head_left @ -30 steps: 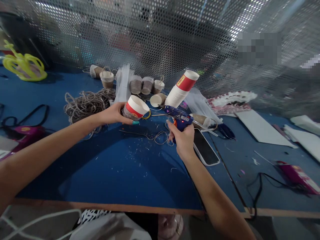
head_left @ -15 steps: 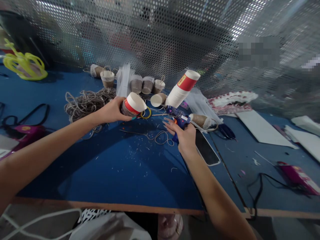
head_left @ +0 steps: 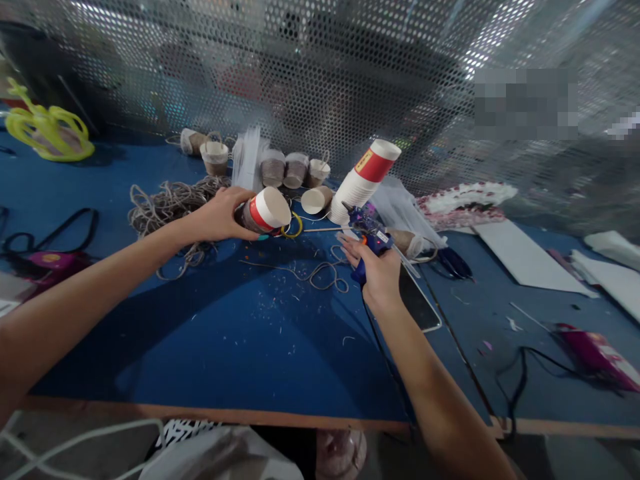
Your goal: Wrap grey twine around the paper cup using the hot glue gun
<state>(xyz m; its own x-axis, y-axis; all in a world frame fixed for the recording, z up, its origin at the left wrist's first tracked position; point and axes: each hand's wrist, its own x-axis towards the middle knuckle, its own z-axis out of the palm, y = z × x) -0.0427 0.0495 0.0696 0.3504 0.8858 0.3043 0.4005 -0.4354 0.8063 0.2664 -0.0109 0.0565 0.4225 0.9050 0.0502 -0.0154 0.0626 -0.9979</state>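
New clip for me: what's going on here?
A person sits or stands at a blue table. Their left hand holds a red-and-white paper cup, tilted, its end by the palm seemingly wrapped in grey cord. Their right hand grips a dark blue glue gun, its nozzle apart from that cup. A leaning stack of white paper cups rises behind the gun; a tangled heap of grey-brown cord lies beyond the left forearm.
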